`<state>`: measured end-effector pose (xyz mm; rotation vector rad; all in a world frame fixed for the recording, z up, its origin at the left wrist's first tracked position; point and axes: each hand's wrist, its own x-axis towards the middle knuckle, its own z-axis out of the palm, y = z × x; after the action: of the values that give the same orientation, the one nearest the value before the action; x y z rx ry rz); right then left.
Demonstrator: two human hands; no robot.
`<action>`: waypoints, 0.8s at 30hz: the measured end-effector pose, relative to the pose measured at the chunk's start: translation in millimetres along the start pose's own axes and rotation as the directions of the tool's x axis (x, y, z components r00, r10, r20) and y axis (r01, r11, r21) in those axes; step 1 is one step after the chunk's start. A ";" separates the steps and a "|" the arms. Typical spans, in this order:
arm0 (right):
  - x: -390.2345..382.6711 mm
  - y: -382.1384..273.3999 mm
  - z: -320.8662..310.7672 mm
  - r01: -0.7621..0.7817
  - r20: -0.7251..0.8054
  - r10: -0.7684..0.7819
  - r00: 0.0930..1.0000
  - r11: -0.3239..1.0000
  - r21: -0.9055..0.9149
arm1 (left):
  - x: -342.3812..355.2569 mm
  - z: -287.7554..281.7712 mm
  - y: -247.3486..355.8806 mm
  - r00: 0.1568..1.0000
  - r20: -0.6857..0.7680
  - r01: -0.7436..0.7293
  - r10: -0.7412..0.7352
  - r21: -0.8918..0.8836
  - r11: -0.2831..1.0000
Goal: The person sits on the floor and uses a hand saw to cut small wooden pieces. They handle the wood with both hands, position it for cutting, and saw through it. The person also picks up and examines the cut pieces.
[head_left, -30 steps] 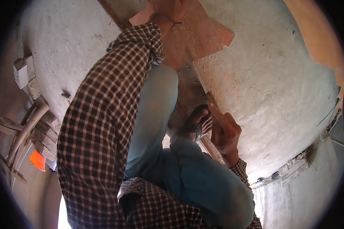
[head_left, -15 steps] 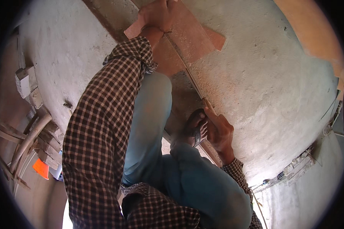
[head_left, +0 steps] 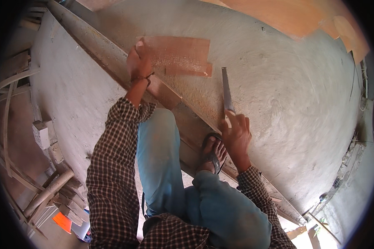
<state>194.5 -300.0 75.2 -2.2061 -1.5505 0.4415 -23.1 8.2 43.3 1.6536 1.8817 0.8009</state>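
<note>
Panel in the left hand, handsaw in the right

The left hand [head_left: 139,64] clamps the left end of a reddish-brown panel [head_left: 178,47], thumb side at its corner, apparently to steer it from 1 edge; its hidden fingers cannot be told. The panel is beyond the long beam [head_left: 195,118], above the grey floor [head_left: 286,83]. The right hand [head_left: 237,132] is closed around the handle of a handsaw [head_left: 226,89], whose blade points away, apart from the panel, likely to stay clear. 1 sandalled foot [head_left: 214,150] rests on the beam, perhaps bracing it. The panel looks flat, straight-edged and matt, with pale dust across its lower half.
</note>
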 end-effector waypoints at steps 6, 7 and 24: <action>66.4 -59.9 -10.9 -0.162 0.112 0.121 0.986 0.588 0.793 | -63.7 -64.4 30.3 0.991 -0.034 -0.135 0.131 -0.164 0.977; 53.9 -70.6 -24.9 -0.199 0.140 0.148 0.979 0.551 0.811 | -80.1 -87.3 36.2 0.991 -0.002 -0.130 0.132 -0.193 0.973; 26.3 -222.1 -146.5 -0.162 0.118 0.127 0.985 0.423 0.891 | -230.1 -389.6 92.8 0.842 0.537 0.306 -0.048 -0.403 0.862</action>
<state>92.1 -229.9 312.0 -1.4190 -0.7526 1.0769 -204.5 -250.8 379.9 1.1958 1.3047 0.5989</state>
